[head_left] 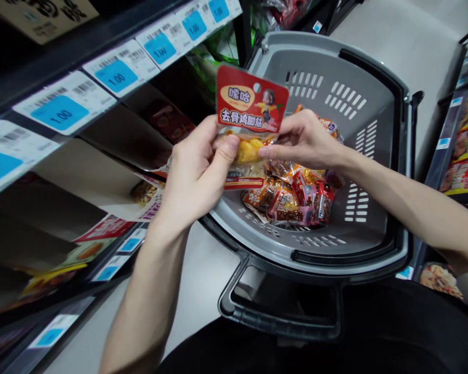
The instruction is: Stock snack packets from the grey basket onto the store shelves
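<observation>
Between my two hands is a snack packet (253, 106) with a red printed header and a clear lower part showing yellow pieces. My left hand (203, 166) grips its left side, thumb pressed on the front. On the right edge, the fingers of my right hand (300, 137) pinch the same packet. Below it stands a grey shopping basket (315, 62) with slotted walls and a black handle (281, 322). Several small snack packets (292, 200) in orange, red and clear wrapping lie at the bottom of the basket, partly hidden by my hands.
Dark shelving with price tags (117, 75) runs along the left, holding open cartons (89, 182). On the right is another shelf with red and yellow packages (466, 174). Pale floor (413, 36) shows behind the basket.
</observation>
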Available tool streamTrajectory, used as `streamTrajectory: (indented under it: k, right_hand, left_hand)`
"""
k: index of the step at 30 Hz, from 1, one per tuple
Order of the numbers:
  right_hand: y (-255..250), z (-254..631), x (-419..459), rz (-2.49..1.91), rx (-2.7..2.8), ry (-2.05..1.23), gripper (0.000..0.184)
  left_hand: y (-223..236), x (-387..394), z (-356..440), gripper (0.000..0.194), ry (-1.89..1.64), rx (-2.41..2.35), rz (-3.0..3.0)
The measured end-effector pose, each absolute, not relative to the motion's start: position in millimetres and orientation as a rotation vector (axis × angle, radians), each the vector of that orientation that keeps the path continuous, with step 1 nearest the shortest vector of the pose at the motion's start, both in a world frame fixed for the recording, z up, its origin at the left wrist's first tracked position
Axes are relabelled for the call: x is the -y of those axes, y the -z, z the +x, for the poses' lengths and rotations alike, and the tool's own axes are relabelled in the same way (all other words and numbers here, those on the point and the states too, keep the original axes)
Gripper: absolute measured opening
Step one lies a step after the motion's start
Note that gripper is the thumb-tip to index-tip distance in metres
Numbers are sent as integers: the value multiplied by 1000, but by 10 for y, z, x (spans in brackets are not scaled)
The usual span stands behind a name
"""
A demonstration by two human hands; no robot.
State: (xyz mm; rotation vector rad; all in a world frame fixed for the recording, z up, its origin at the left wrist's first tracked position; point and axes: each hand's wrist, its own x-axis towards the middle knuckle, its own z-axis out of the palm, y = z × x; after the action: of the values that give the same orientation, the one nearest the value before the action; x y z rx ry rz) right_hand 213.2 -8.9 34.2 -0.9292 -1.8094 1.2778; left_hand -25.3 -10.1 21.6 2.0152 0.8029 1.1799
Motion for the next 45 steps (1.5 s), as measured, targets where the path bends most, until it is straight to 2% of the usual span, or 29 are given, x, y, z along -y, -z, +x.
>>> streamTrajectory:
  k: [11,17,25,38,41,45]
  right_hand:
    - [-389,2098,93,-986,1581,-1353,42]
    - [-396,2108,74,-991,1515,-1365,45]
    - [-455,2101,97,-1086,1460,-1286,44]
    - [-438,2125,115,-1013,1432,-1290,42]
    - [-406,2126,109,-963,1416,-1316,40]
    - [-307,2125,88,-907,1402,-1379,36]
  left_hand:
    - [-49,-37,-196,38,-1460,-693,1501]
    - [-78,11,-224,29,-1406,-783,1546]
    - [-161,77,-252,33,-1199,-885,1559]
    - [-201,161,-252,23,-1307,-961,1564]
    - [-175,121,-240,28,-1340,-971,1578]
    - [-178,120,-183,47,-1420,-902,1590]
